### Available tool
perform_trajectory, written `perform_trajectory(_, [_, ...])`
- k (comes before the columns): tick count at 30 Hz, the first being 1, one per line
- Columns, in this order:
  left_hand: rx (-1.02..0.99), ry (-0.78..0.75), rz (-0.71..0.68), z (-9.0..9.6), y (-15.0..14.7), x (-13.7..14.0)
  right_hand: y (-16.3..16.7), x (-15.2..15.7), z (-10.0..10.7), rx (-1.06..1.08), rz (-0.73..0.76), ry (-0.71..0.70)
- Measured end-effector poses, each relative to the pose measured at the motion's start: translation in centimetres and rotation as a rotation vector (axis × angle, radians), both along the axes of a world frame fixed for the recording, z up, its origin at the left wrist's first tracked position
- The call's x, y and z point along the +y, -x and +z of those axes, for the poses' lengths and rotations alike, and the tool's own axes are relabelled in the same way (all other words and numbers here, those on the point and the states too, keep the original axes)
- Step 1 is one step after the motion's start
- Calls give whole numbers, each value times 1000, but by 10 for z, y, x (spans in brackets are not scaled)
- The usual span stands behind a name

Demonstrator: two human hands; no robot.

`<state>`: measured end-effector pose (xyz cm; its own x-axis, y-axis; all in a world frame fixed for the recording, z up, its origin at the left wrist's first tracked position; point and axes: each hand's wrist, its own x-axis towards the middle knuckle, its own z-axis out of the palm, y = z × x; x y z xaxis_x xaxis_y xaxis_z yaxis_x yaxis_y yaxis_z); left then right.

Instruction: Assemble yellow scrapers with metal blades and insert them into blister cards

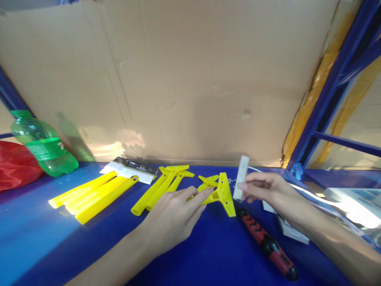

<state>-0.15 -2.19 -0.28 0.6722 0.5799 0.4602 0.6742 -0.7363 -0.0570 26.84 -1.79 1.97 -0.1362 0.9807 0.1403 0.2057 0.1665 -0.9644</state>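
Note:
My left hand is closed on a yellow T-shaped plastic scraper head, its wide end facing right with small holes in it. In my right hand, a whitish flat bar is pinched upright between thumb and fingers, just right of the scraper head and apart from it. Below the bar lies a red and black screwdriver-like tool. Behind my left hand, more yellow T-shaped pieces lie in a pile. Several yellow tubes rest further left.
A black and white printed card lies beyond the tubes. At the far left a green bottle leans beside a red bag. White boxes sit under my right forearm. Cardboard backs the blue table; a blue frame stands right.

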Motion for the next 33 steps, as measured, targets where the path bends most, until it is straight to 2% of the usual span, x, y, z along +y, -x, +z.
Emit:
perform_trajectory(4, [-19, -69, -26, -2, 4, 4, 3, 1, -2, -16, 87, 118])
perform_trajectory(8, [-43, -112, -84, -5, 8, 7, 2, 4, -9, -41, 130, 171])
perform_trajectory(15, [-69, -142, -146, -4, 7, 6, 6, 1, -10, -23, 174, 177])
perform_trajectory(20, [-63, -161, -135, -5, 5, 6, 9, -1, -12, 3, 188, 192])
perform_trajectory(25, [-58, -159, -154, -5, 6, 5, 9, -1, -17, 34, 180, 163])
perform_trajectory(33, [-47, -172, -185, -3, 7, 4, 11, 0, -14, 13, 156, 141])
